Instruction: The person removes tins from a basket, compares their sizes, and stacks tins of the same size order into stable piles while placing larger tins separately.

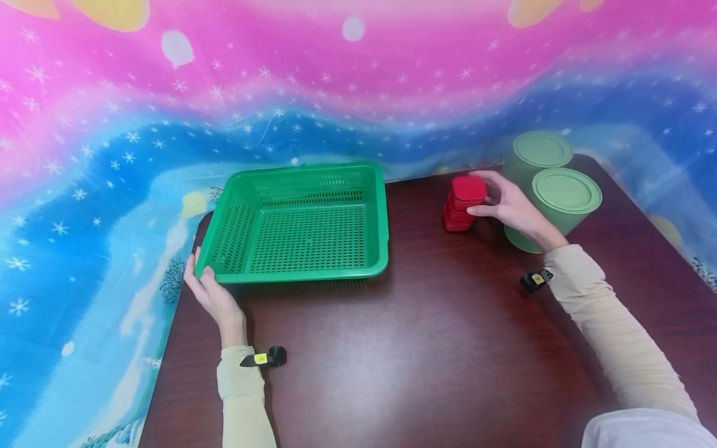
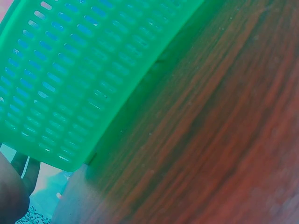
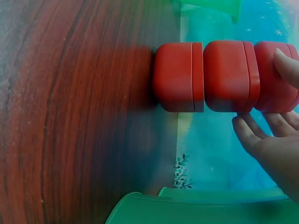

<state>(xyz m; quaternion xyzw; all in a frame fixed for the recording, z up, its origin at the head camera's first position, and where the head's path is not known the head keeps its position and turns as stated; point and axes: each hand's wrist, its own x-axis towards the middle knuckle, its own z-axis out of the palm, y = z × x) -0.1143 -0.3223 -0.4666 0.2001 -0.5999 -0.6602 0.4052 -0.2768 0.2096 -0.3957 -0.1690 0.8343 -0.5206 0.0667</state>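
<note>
Three red lidded containers (image 1: 458, 213) stand in an upright stack on the table. My right hand (image 1: 506, 202) holds the top red container (image 3: 272, 74), thumb on one side and fingers on the other. In the right wrist view the lower two containers (image 3: 177, 77) show no fingers round them. At the left, my left hand (image 1: 215, 298) holds the near-left corner of a green perforated basket (image 1: 302, 274), its thumb at the rim and its fingers along the outer side. The left wrist view shows the basket's slotted wall (image 2: 70, 84) beside the thumb (image 2: 11, 191).
Two pale green lidded canisters (image 1: 566, 193) stand right of the stack, close to my right forearm. The dark wooden table (image 1: 392, 361) ends at a patterned cloth (image 1: 336, 74) behind and at the left. Each wrist wears a black strap with a camera (image 1: 536, 280).
</note>
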